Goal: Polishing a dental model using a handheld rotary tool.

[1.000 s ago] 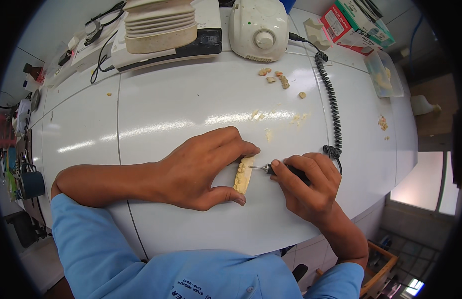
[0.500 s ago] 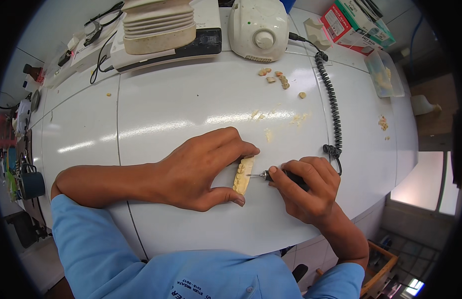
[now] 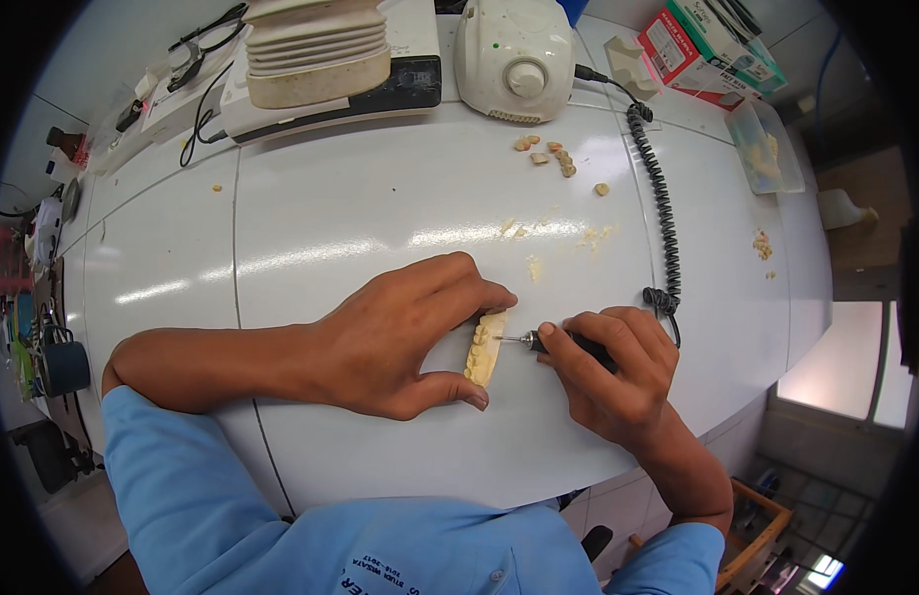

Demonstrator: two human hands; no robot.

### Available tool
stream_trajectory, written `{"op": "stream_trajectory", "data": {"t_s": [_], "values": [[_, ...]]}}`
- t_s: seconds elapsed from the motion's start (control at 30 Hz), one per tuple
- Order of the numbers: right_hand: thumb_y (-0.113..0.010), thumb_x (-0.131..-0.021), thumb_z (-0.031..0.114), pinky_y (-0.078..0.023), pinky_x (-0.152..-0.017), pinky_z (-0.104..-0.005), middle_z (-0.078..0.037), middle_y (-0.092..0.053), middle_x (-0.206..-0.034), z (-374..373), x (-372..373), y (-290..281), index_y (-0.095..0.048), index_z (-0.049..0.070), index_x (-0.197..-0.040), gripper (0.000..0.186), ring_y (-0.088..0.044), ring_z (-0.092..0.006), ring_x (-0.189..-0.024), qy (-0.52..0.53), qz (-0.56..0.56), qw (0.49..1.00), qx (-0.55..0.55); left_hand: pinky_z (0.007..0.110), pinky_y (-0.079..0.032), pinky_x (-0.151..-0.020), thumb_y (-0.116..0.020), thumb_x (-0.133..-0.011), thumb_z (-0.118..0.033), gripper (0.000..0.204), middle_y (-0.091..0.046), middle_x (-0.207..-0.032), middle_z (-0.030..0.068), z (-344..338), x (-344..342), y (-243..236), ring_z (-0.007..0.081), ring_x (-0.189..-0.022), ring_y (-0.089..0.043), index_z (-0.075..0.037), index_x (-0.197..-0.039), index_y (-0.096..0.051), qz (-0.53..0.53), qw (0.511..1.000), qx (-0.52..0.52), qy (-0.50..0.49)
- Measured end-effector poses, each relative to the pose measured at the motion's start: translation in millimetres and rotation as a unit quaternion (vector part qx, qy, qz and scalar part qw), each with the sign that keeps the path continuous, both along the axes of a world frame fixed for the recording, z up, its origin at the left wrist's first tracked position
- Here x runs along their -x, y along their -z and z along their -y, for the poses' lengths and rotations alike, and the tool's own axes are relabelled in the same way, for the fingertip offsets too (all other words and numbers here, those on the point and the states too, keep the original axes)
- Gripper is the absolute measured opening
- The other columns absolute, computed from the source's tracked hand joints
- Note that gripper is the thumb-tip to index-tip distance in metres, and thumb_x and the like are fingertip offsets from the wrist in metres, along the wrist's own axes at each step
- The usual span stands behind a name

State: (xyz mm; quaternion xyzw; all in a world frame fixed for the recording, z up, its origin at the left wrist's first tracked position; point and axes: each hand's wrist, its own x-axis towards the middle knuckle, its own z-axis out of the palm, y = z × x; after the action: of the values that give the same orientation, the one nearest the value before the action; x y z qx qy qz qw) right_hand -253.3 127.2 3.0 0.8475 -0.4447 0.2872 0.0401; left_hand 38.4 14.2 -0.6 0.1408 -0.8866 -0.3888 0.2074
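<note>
1. The left hand (image 3: 405,335) is part curled, thumb and forefinger spread to either end of a small cream model of teeth (image 3: 487,355), pinching it lengthwise on the table. The palm stays off the piece, so I'd judge that a sideways push from the tool could twist it out of that end-to-end hold.

2. The right hand (image 3: 620,367) is closed around a dark rotary handpiece (image 3: 590,352) in a pen-like grip, thumb uppermost.

3. Its thin metal bit (image 3: 514,338) points left, the tip at the model's right side, about midway along; I can't tell how firmly it touches, or whether it spins. If it skidded off the edge, the left thumb or forefinger could get nicked; too much pressure might gouge the piece.

4. Past the hands, pale crumbs (image 3: 595,236) lie on the white table (image 3: 330,198), with loose tooth-like pieces (image 3: 566,164) farther back.

5. A coiled black cord (image 3: 662,198) runs along the right to a cream control box (image 3: 514,59) at the back. Should it snag or pull taut, it could jerk the handpiece off line.
</note>
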Motion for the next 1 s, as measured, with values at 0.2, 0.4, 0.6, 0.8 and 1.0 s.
{"op": "stream_trajectory", "data": {"t_s": [0.2, 0.4, 0.6, 0.8, 1.0], "values": [[-0.091, -0.091, 0.017, -0.052, -0.068, -0.0359, -0.006, -0.078, -0.099, 1.5, -1.0, 0.3, -0.092, 0.014, -0.118, 0.028, -0.072, -0.0224, -0.082, 0.003, -0.001, 1.000, 0.002, 0.043, -0.060, -0.085, -0.106, -0.083, -0.041, 0.089, -0.070, -0.118, 0.0180, -0.6, 0.5, 1.2, 0.0329, -0.100, -0.070, 0.005, -0.149, -0.068, -0.006, 1.000, -0.001, -0.002], [-0.091, -0.090, 0.017, -0.051, -0.067, -0.0354, -0.006, -0.078, -0.099, 1.8, -0.7, -0.2, -0.092, 0.014, -0.118, 0.028, -0.072, -0.0222, -0.082, 0.004, 0.000, 1.000, -0.006, 0.043, -0.060, -0.085, -0.106, -0.083, -0.041, 0.089, -0.070, -0.118, 0.0178, -0.1, 0.6, -0.1, 0.0329, -0.100, -0.070, 0.005, -0.149, -0.068, -0.004, 1.000, 0.000, -0.002], [-0.091, -0.090, 0.017, -0.050, -0.067, -0.0357, -0.006, -0.078, -0.099, 1.7, -1.2, 0.2, -0.092, 0.014, -0.118, 0.028, -0.072, -0.0221, -0.082, 0.005, 0.004, 1.000, -0.003, 0.043, -0.060, -0.085, -0.106, -0.083, -0.041, 0.089, -0.070, -0.117, 0.0175, -0.3, 0.7, 0.8, 0.0327, -0.100, -0.070, 0.005, -0.149, -0.068, -0.008, 1.000, 0.002, -0.003], [-0.090, -0.089, 0.016, -0.051, -0.068, -0.0359, -0.006, -0.078, -0.099, 1.8, -1.2, -0.3, -0.092, 0.014, -0.118, 0.029, -0.072, -0.0220, -0.083, 0.003, 0.003, 1.000, -0.002, 0.043, -0.060, -0.084, -0.106, -0.084, -0.041, 0.089, -0.069, -0.117, 0.0177, -0.1, 0.5, 0.7, 0.0325, -0.099, -0.070, 0.005, -0.149, -0.068, -0.009, 1.000, 0.002, -0.002], [-0.090, -0.089, 0.015, -0.052, -0.069, -0.0361, -0.006, -0.078, -0.099, 0.8, -0.7, 0.2, -0.092, 0.014, -0.118, 0.029, -0.072, -0.0220, -0.083, 0.003, 0.000, 1.000, -0.005, 0.043, -0.060, -0.084, -0.105, -0.084, -0.041, 0.089, -0.069, -0.116, 0.0178, 0.0, 0.9, -1.1, 0.0325, -0.099, -0.070, 0.005, -0.149, -0.068, -0.006, 1.000, 0.002, 0.000]]}}
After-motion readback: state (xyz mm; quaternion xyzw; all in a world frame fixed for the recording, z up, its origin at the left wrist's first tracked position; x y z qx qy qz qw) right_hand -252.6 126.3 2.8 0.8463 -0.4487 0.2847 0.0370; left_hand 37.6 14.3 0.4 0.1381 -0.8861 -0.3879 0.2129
